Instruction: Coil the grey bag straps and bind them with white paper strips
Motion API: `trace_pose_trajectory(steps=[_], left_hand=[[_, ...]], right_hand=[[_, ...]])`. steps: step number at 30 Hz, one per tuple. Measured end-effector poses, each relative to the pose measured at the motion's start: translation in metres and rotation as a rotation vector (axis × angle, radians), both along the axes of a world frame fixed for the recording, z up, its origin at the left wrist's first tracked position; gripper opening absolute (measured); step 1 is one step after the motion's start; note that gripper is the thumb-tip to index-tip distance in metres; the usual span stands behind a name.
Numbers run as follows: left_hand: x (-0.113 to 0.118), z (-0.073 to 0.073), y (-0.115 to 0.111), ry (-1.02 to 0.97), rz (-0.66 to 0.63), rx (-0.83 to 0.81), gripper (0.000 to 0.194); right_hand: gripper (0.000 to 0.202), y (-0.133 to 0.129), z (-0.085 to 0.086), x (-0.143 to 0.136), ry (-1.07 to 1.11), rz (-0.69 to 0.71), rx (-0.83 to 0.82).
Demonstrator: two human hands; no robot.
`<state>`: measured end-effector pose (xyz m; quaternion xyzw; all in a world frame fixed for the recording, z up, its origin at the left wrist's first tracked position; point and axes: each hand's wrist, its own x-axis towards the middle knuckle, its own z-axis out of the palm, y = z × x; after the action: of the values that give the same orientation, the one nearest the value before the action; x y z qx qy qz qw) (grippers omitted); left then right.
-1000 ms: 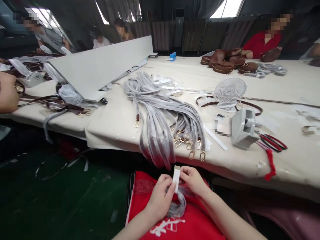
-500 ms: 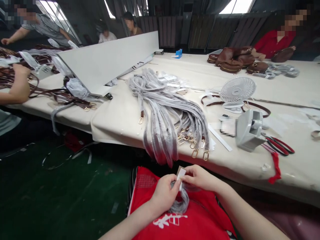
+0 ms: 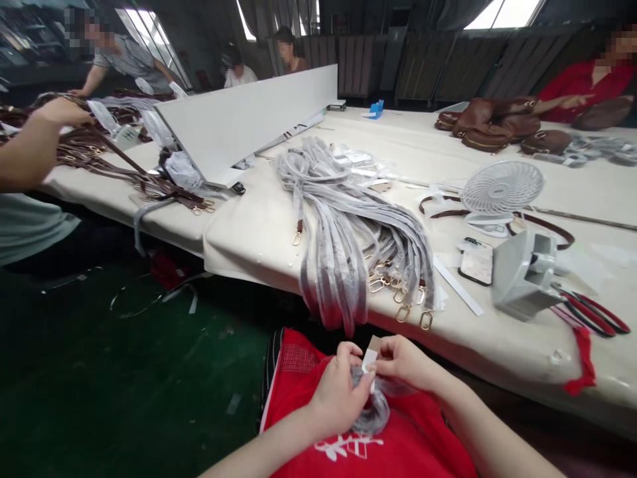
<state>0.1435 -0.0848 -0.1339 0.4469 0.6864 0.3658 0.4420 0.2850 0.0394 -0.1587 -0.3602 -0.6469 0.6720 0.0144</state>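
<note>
Over the red apron (image 3: 308, 411), a coil of grey plastic-wrapped strap (image 3: 374, 417) rests between my hands. My left hand (image 3: 338, 392) is closed around the coil's upper part, its thumb beside a small white-and-brown paper strip (image 3: 371, 358). With thumb and fingers, my right hand (image 3: 405, 362) pinches that strip against the top of the coil. The wrapped part under my fingers is partly hidden. On the table ahead lies a pile of plastic-wrapped straps (image 3: 333, 245), with gold clasps (image 3: 402, 312) at its front edge.
A tape dispenser (image 3: 522, 272) holds red-handled scissors (image 3: 594, 312) on the right. Near it are a phone (image 3: 476, 260) and a white fan (image 3: 502, 188). A white board (image 3: 249, 119) stands at left. Brown bags (image 3: 490, 123) lie at back right. Co-workers stand around the table.
The view has shifted, so the table things sit further right. My left fingers have lifted and loosened slightly near the paper strip. A co-worker's arm at left has moved over the brown straps.
</note>
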Motion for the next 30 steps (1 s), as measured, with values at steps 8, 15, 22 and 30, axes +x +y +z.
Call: trace_pose_trajectory(steps=[8,15,22,30], left_hand=[[-0.006,0.005,-0.004,0.035,-0.056,0.007,0.038],[-0.018,-0.002,0.008,-0.341,-0.074,-0.159,0.029],[-0.017,0.012,0.028,-0.455,0.166,0.005,0.040],[-0.003,0.016,0.041,-0.709,0.258,-0.020,0.056]], right_hand=[[0.011,-0.012,0.004,-0.002,0.111,0.021,0.228],[0.026,-0.018,0.033,0.004,0.124,0.176,0.681],[0.038,-0.009,0.041,0.013,0.232,0.128,0.815],[0.037,-0.010,0.040,0.024,0.298,-0.065,0.866]])
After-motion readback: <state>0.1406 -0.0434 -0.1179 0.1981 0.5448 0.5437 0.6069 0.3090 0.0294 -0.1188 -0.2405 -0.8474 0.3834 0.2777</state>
